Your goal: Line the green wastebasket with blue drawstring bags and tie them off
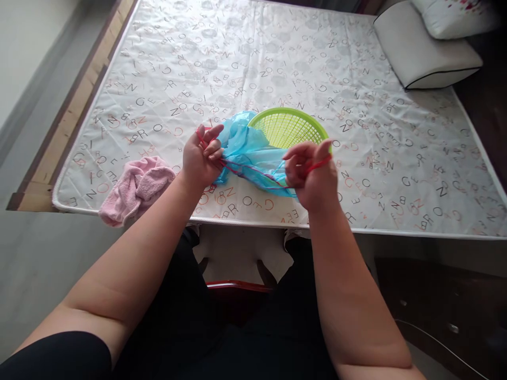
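Observation:
A thin light-blue plastic bag (253, 153) is gathered between my two hands, with a red drawstring (253, 173) running along its near edge. My left hand (203, 157) is closed on one end of the red string, which loops over the fingers. On the other side, my right hand (312, 171) has its fingers curled on the string too, and a red loop crosses the thumb side. The bag lies partly in front of a lime-green mesh plastic basket (289, 126), hiding its near part. What lies inside the bag cannot be made out.
A crumpled pink towel (138, 190) lies by my left forearm at the near edge of the letter-printed mattress (190, 63). At the far right are a white pillow (428, 50) and a patterned cushion (455, 16). A wooden bed rail (75, 116) runs along the left.

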Available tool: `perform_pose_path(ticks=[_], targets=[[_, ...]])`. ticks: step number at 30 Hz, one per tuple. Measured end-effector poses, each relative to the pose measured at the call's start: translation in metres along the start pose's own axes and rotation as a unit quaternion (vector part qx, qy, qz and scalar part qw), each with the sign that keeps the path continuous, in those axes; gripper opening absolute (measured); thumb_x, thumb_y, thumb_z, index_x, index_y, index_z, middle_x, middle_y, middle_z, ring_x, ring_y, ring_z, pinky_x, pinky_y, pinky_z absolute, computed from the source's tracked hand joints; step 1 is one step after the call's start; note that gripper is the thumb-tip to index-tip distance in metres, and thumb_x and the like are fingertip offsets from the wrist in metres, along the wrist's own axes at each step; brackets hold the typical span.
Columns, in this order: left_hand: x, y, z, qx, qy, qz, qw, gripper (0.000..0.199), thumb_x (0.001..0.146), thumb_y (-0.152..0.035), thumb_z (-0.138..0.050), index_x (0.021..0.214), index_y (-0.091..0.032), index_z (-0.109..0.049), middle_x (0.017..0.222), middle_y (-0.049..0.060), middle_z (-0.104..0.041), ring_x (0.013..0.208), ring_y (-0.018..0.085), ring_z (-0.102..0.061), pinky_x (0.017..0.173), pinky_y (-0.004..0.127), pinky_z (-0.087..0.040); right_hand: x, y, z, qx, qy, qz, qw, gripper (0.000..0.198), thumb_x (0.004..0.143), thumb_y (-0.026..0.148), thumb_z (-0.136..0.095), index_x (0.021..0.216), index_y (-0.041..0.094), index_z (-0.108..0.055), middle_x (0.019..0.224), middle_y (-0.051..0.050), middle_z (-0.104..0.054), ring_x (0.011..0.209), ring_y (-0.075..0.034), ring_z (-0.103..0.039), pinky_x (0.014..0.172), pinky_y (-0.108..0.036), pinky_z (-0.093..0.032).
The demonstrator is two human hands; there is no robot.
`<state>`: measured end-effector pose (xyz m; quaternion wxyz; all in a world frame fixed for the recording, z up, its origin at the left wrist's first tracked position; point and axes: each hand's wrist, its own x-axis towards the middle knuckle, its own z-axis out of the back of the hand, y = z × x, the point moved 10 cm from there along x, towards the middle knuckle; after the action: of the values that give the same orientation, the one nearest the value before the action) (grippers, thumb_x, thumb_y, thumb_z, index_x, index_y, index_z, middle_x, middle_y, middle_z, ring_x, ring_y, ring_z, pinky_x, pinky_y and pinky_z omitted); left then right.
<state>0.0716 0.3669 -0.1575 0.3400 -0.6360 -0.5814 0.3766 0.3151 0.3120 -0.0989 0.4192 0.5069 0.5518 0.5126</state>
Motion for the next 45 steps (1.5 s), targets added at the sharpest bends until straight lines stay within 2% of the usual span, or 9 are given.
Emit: perform_pose_path(ticks=[5, 10, 16, 22, 30, 36, 39, 42, 45], targets=[[-0.008, -0.010, 0.000, 0.006, -0.063, -0.014, 0.998, 0.049, 0.108, -0.065, -0.046, 0.095, -0.029, -0.077, 0.058, 0.001, -0.061, 0.041, 0.012, -0.027, 0.038, 0.032, -0.026, -0.015, -0.016, -0.044, -0.189, 0.086, 0.004, 0.978, 0.040, 0.100, 0.065, -0.066, 0.112, 0.028, -0.078, 0.080, -0.002, -0.074, 0.081, -0.021, -0.073, 0.075, -0.036, -0.058], [-0.030, -0.020, -0.030, -0.007, -0.042, -0.017, 0.999, 0.050, 0.109, -0.067, -0.045, 0.102, -0.030, -0.079, 0.049, -0.003, -0.042, 0.040, 0.013, -0.027, 0.039, 0.030, -0.028, -0.017, -0.017, -0.056, -0.248, 0.085, 0.033, 0.964, 0.037, 0.100, 0.042, -0.070, 0.136, 0.032, -0.073, 0.106, -0.005, -0.082, 0.100, -0.027, -0.076, 0.092, -0.043, -0.061], [-0.049, -0.013, -0.061, -0.031, -0.021, 0.020, 0.999, 0.061, 0.114, -0.064, -0.032, 0.103, -0.026, -0.079, 0.051, -0.007, -0.017, 0.039, 0.011, -0.024, 0.039, 0.025, -0.028, -0.022, 0.006, -0.048, -0.276, -0.018, 0.097, 0.956, 0.035, 0.099, 0.048, -0.073, 0.131, 0.034, -0.073, 0.091, -0.002, -0.075, 0.083, -0.022, -0.067, 0.081, -0.037, -0.057], [-0.047, -0.019, -0.059, -0.014, -0.016, -0.010, 1.000, 0.057, 0.112, -0.066, -0.038, 0.104, -0.029, -0.080, 0.050, -0.006, -0.016, 0.038, 0.011, -0.024, 0.038, 0.026, -0.028, -0.017, -0.012, -0.059, -0.322, 0.044, 0.074, 0.943, 0.015, 0.098, 0.040, -0.070, 0.102, 0.026, -0.076, 0.083, -0.002, -0.071, 0.075, -0.020, -0.059, 0.074, -0.034, -0.049], [-0.035, -0.030, -0.035, -0.018, -0.054, -0.056, 0.997, 0.056, 0.115, -0.063, -0.037, 0.087, -0.026, -0.069, 0.049, -0.007, -0.013, 0.042, 0.012, -0.021, 0.049, 0.027, -0.036, -0.009, -0.013, -0.037, -0.415, 0.062, 0.057, 0.906, 0.033, 0.098, 0.032, -0.066, 0.068, 0.023, -0.058, 0.065, 0.000, -0.055, 0.064, -0.016, -0.041, 0.065, -0.034, -0.031], [-0.035, -0.031, -0.028, -0.078, -0.105, -0.004, 0.991, 0.053, 0.118, -0.053, -0.034, 0.075, -0.024, -0.044, 0.055, -0.008, -0.004, 0.050, 0.011, -0.003, 0.046, 0.029, -0.014, -0.007, -0.012, -0.022, -0.484, 0.070, -0.009, 0.872, 0.031, 0.095, 0.020, -0.066, 0.067, 0.022, -0.054, 0.067, 0.000, -0.057, 0.065, -0.015, -0.043, 0.065, -0.034, -0.029], [-0.036, -0.025, -0.033, -0.089, -0.104, 0.024, 0.990, 0.050, 0.118, -0.047, -0.035, 0.074, -0.024, -0.042, 0.056, -0.008, -0.002, 0.050, 0.011, 0.000, 0.046, 0.029, -0.009, -0.006, -0.016, -0.011, -0.461, 0.063, -0.037, 0.884, 0.026, 0.091, 0.018, -0.070, 0.069, 0.021, -0.057, 0.069, -0.001, -0.060, 0.067, -0.015, -0.047, 0.065, -0.034, -0.032], [-0.036, -0.019, -0.035, -0.057, -0.087, 0.028, 0.994, 0.049, 0.114, -0.053, -0.044, 0.075, -0.024, -0.047, 0.055, -0.008, -0.005, 0.047, 0.011, -0.005, 0.044, 0.029, -0.010, -0.007, -0.021, 0.001, -0.365, 0.065, -0.073, 0.926, 0.008, 0.088, 0.022, -0.077, 0.085, 0.022, -0.070, 0.073, 0.000, -0.062, 0.069, -0.016, -0.054, 0.065, -0.033, -0.038], [-0.034, -0.016, -0.033, -0.025, -0.064, 0.025, 0.997, 0.041, 0.107, -0.053, -0.055, 0.076, -0.026, -0.054, 0.053, -0.008, -0.012, 0.044, 0.012, -0.012, 0.041, 0.029, -0.014, -0.009, -0.013, 0.012, -0.217, 0.050, -0.087, 0.971, 0.024, 0.086, 0.031, -0.083, 0.108, 0.026, -0.074, 0.071, 0.003, -0.056, 0.063, -0.014, -0.050, 0.058, -0.031, -0.039]])
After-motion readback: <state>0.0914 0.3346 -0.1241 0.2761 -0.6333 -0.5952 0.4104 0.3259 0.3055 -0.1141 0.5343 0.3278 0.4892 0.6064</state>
